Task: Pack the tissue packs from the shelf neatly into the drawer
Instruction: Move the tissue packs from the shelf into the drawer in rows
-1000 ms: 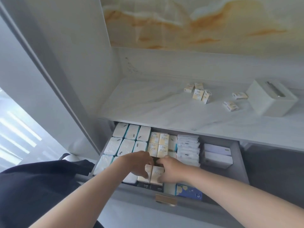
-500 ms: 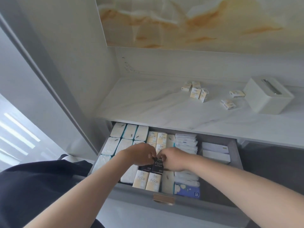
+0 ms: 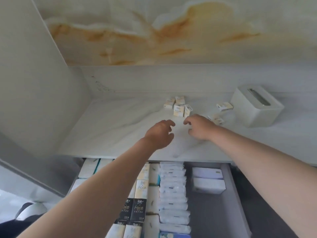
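Both of my hands hover over the white marble shelf [image 3: 109, 127], empty with fingers spread. My left hand [image 3: 160, 133] and my right hand [image 3: 199, 126] sit just in front of a cluster of cream tissue packs [image 3: 178, 107]. Two more packs lie to the right: one [image 3: 224, 105] near the dispenser, another [image 3: 217, 119] partly hidden behind my right hand. Below, the open grey drawer [image 3: 212, 213] holds rows of tissue packs: white ones at left, cream and black "Face" packs [image 3: 135, 209] in the middle, a column of clear-wrapped packs [image 3: 173, 194] beside them.
A white tissue dispenser box [image 3: 255, 107] stands at the shelf's right. Two white boxes [image 3: 208, 179] lie in the drawer's right section on bare grey floor. A cabinet side panel rises on the left. A marbled wall panel backs the shelf.
Both hands have let go of the black packs in the drawer and risen to the shelf, stretched toward the cream packs. The view has tilted up.
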`<state>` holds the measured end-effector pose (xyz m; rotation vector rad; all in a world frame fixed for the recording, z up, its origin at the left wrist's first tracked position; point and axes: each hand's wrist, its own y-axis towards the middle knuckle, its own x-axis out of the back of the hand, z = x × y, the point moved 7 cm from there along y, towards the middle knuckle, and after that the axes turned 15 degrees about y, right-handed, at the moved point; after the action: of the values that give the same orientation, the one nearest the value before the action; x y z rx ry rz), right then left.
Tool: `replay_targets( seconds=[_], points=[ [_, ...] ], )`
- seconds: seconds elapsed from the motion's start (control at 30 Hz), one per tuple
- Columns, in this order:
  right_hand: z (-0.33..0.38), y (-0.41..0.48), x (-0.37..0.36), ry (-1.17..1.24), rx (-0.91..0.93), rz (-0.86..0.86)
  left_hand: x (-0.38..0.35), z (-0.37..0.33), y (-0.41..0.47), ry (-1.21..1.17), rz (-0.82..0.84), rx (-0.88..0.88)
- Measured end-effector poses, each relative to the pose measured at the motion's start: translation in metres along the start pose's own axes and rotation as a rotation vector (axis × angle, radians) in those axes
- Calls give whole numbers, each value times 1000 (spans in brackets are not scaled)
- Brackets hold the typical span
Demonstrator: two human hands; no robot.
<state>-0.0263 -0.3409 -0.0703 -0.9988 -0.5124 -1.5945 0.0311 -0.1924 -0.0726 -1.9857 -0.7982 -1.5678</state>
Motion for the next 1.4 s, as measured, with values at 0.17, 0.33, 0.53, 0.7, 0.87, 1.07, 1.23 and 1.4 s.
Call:
replay_targets(
  seconds=[0.17,0.33,0.53,0.7,0.87,1.07,1.23,1.4],
  points=[
    [-26,36,27,115,-51,-191,-2,-7,60,98,-91,35],
    [-40,69,19,256,-77,-238,-15,-3,105,156,-59,23],
    [-52,90,21,641,-179,-294,-13,5,139,7,-133,-6],
    [-51,87,4,711,-287,-108,-22,23,127,-73,-22,38],
    [-45,72,0,320,-186,-111,-34,43,101,13,-31,47],
    [-23,53,-32,129,-88,125,-41,31,67,101,98,-90],
    [1,24,-54,178,-62,163,-39,37,17,93,97,-92],
    [35,-8,-81,123,30,189,-33,48,-45,107,54,-88]
  ],
)
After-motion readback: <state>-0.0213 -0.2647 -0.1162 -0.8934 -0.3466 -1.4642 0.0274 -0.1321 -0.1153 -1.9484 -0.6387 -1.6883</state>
